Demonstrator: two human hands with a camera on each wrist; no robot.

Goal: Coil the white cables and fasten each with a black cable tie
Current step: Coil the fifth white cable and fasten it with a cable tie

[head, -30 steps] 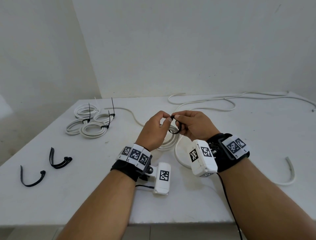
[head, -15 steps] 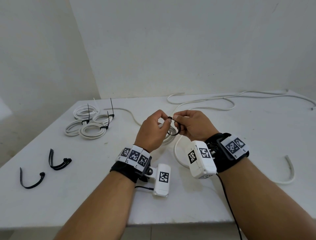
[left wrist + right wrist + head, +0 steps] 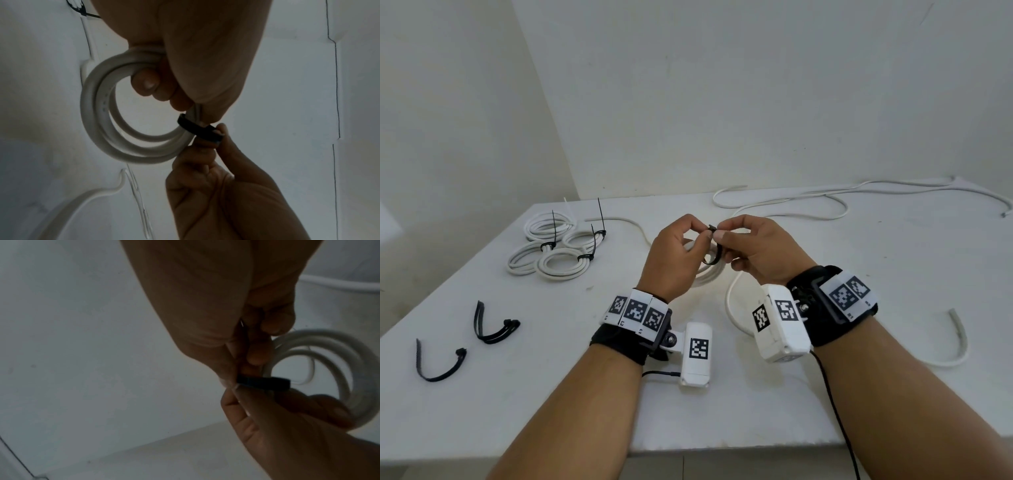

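My left hand (image 3: 697,236) holds a white cable coil (image 3: 705,274) above the table, fingers curled round its strands (image 3: 96,123). A black cable tie (image 3: 714,255) loops around the coil. My right hand (image 3: 724,236) pinches the tie's end at its head between thumb and forefinger, fingertip to fingertip with the left. In the left wrist view the tie (image 3: 197,128) crosses the coil's right side, with the right hand (image 3: 218,134) below it. In the right wrist view the tie (image 3: 263,382) sits between both hands beside the coil (image 3: 339,353).
Several tied white coils (image 3: 558,253) lie at the back left. Loose black ties (image 3: 496,325) (image 3: 438,363) lie at the left. A long loose white cable (image 3: 825,205) runs along the back right, and a curved cable end (image 3: 959,339) lies at the right.
Both hands have lifted slightly with the coil and tie. The pinch on the tie is the same.
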